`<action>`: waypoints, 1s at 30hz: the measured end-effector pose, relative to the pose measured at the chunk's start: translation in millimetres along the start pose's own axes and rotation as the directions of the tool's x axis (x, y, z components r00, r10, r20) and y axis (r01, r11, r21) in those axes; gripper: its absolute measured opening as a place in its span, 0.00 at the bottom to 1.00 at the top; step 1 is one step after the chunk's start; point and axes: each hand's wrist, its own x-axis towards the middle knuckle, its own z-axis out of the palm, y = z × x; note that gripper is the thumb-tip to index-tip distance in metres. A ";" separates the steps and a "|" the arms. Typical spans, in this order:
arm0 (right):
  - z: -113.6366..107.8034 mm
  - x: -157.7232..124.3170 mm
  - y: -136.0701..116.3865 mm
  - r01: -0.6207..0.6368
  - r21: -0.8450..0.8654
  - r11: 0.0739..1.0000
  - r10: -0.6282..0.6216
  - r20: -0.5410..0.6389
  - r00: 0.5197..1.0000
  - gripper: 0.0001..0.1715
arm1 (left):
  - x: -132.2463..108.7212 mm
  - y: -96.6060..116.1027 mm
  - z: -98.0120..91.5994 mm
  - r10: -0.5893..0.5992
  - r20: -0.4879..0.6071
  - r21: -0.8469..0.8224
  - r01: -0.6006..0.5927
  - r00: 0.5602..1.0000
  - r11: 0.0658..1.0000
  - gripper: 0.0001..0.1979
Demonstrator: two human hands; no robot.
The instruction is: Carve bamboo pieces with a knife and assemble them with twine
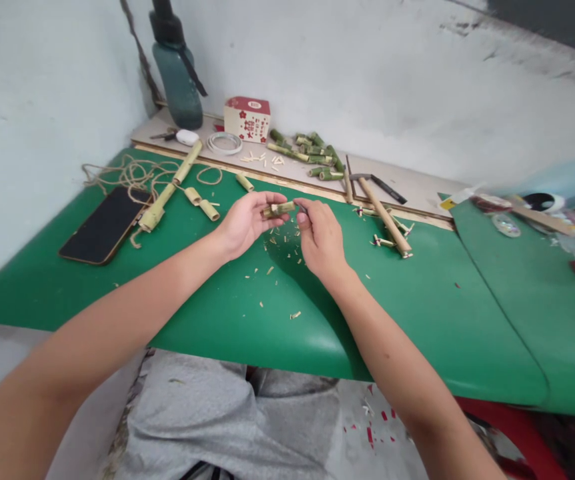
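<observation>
My left hand [245, 225] is closed round a short bamboo piece [278, 210], held above the green mat with the thumb on top and the fingers beneath. Against its right end comes my right hand [323, 241], gripping a small dark tool [303, 209] between thumb and forefinger. Most of that tool is hidden in the palm, so its kind does not show. Pale bamboo shavings [270, 270] lie scattered on the mat below both hands. A cut bamboo tube [244, 183] rests just behind my left hand.
Left: a phone [105, 227], twine [132, 172] and jointed bamboo pieces [172, 190]. Along the back ledge stand a bottle [180, 80], a box [247, 120], a tape roll [224, 143] and several green bamboo tubes [317, 152]. A hammer [385, 217] lies right, beside small bamboo assemblies [382, 241].
</observation>
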 end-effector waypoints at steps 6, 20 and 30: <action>-0.2 -0.8 1.0 0.006 -0.049 0.999 -0.006 0.001 1.000 0.26 | -1.9 -0.7 7.2 -0.044 0.076 0.006 0.044 0.996 0.999 0.12; -2.3 1.4 6.2 0.025 -0.039 0.999 -0.028 -0.058 0.998 0.28 | -1.5 -11.1 5.2 -0.077 0.272 0.362 -0.028 0.959 0.932 0.05; -19.3 4.7 0.0 -0.035 -0.055 0.998 0.034 -0.015 0.999 0.32 | -6.1 -0.3 8.4 -0.050 0.181 0.198 0.013 0.982 0.980 0.06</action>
